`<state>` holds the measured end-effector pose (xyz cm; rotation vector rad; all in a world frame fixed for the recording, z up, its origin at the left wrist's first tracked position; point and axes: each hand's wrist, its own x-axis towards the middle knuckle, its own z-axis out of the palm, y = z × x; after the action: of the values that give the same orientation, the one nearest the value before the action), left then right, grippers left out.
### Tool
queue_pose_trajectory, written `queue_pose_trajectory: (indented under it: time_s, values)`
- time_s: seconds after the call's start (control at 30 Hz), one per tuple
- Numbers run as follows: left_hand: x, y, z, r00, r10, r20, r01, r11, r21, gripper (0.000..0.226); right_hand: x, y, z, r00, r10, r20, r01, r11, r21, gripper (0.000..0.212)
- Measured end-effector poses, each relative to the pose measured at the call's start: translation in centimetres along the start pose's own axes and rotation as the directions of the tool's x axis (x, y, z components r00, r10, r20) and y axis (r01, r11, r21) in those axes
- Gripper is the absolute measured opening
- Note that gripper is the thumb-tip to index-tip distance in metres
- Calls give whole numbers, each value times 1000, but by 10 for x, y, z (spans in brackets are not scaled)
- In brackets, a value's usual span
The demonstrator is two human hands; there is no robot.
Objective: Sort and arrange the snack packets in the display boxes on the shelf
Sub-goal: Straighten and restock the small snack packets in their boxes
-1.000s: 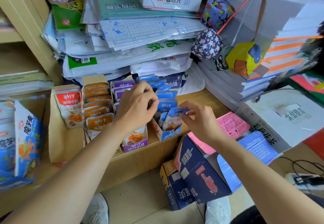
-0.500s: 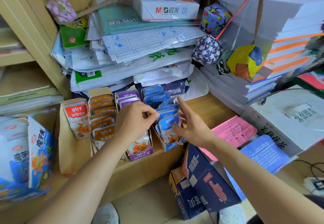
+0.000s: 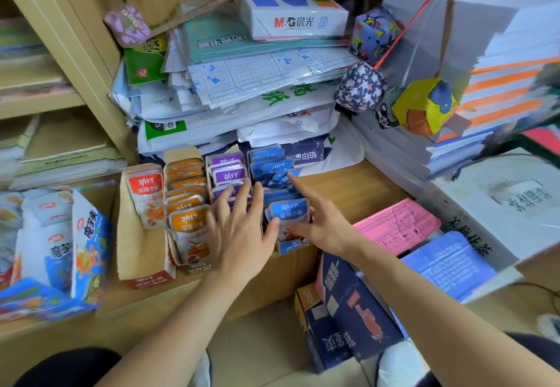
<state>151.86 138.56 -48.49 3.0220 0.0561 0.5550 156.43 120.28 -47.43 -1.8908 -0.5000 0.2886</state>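
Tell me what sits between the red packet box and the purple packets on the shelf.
In the head view, the row of orange packets stands in its own box between the red packet box and the purple packets.

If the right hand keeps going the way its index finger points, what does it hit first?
Most likely the tilted blue packets at the back of the blue row, right at the fingertip of the right hand; depth is uncertain.

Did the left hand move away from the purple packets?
No. The left hand has opened flat and slid slightly toward the front, yet its fingers still rest over the purple packets.
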Motion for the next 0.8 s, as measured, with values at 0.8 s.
queue_pose_trajectory:
  time_s: [0.8]
  values:
    - [101,-17,-37,949,222,225,-97,882,-461,17,9,10,-4,988,-92,-128,54,960,-274,89]
